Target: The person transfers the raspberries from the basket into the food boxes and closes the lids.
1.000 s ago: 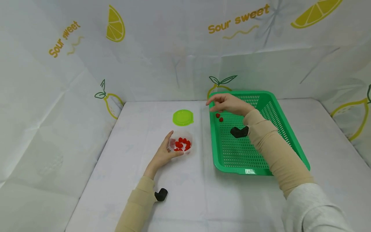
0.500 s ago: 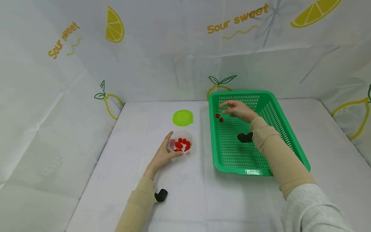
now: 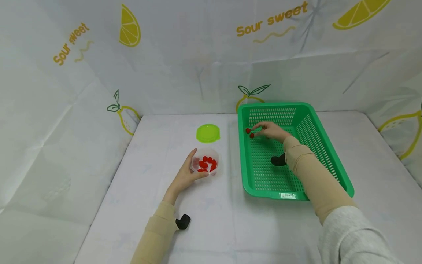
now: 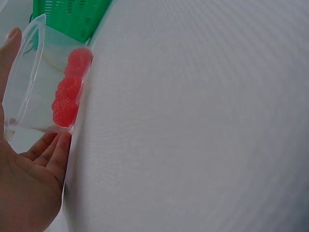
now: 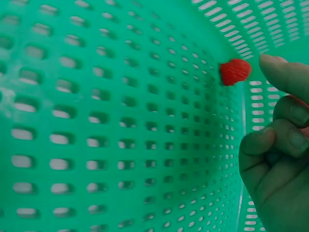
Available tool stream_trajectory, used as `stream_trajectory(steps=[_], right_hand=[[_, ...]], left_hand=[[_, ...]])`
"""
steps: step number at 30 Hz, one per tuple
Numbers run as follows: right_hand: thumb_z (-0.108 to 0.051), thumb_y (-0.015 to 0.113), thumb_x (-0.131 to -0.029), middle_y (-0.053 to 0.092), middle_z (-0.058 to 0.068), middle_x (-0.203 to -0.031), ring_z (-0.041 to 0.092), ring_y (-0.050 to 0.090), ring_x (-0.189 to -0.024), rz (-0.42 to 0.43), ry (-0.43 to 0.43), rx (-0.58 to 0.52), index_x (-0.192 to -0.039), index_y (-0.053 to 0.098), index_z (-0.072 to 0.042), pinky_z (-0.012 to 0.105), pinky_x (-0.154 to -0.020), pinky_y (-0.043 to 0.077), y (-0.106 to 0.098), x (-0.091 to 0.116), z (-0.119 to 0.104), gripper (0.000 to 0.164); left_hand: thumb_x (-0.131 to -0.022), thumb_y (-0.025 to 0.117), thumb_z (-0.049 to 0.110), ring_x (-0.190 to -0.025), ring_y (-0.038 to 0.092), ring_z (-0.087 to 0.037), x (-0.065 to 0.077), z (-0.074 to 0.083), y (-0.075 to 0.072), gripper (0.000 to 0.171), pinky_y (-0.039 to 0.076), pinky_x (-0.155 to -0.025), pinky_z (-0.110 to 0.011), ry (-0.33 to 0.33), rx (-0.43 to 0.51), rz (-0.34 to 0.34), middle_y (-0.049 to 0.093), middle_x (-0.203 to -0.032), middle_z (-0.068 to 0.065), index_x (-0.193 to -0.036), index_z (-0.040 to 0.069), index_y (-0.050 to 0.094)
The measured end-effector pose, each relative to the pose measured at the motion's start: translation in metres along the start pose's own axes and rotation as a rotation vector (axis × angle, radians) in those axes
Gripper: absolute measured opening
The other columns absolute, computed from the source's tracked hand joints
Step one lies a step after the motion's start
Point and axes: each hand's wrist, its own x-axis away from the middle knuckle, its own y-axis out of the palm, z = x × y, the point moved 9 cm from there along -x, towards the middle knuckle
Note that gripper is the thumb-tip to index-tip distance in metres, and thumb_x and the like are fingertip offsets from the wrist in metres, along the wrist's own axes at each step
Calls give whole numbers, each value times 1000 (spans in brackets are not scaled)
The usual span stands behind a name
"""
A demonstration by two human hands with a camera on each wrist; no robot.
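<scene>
A small clear plastic cup (image 3: 207, 151) with several red raspberries (image 4: 67, 89) in it stands on the table. My left hand (image 3: 185, 178) grips its side, the thumb on the near side and fingers round the far side. Inside the green basket (image 3: 245, 176), two more raspberries (image 3: 248, 131) lie near the left wall. My right hand (image 3: 271, 130) reaches low over them, the index finger and thumb apart with fingertips right beside the berries. In the right wrist view one raspberry (image 5: 235, 72) shows just off the extended fingertip, and bits of red show behind the curled fingers.
A lime-green lid (image 3: 208, 133) lies flat behind the cup. The basket's raised rim surrounds my right hand. White sheeting printed with lemons (image 3: 130, 27) rises at the back and sides of the table (image 3: 201, 223).
My right hand has come from above the basket's left rim, back rightward and then down into the basket beside the two raspberries. The left hand and cup have stayed put.
</scene>
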Motion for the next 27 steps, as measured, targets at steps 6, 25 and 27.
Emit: stream_trajectory(steps=[6,25,27], right_hand=[[-27,53,-95,43,23,-131,38,45,-110,-20,39,84,-128,53,-9,49,-88,44,5,-3,5,38],[-38,50,-95,48,26,-133,45,43,-122,61,-29,229,-120,59,-4,59,-99,37,8,-1,4,42],[-42,53,-92,49,26,-131,46,44,-119,67,-60,223,-117,61,-7,59,-96,39,8,-1,0,44]], left_hand=[[-72,77,41,-143,22,-24,1,3,-1,97,30,-111,-52,5,6,-3,29,-151,0,-146,41,15],[-72,77,43,-142,23,-26,1,0,1,97,32,-109,-53,8,-2,11,22,-154,0,-147,38,16],[-72,76,43,-142,23,-26,1,1,0,96,32,-109,-53,14,-7,14,22,-155,0,-147,38,16]])
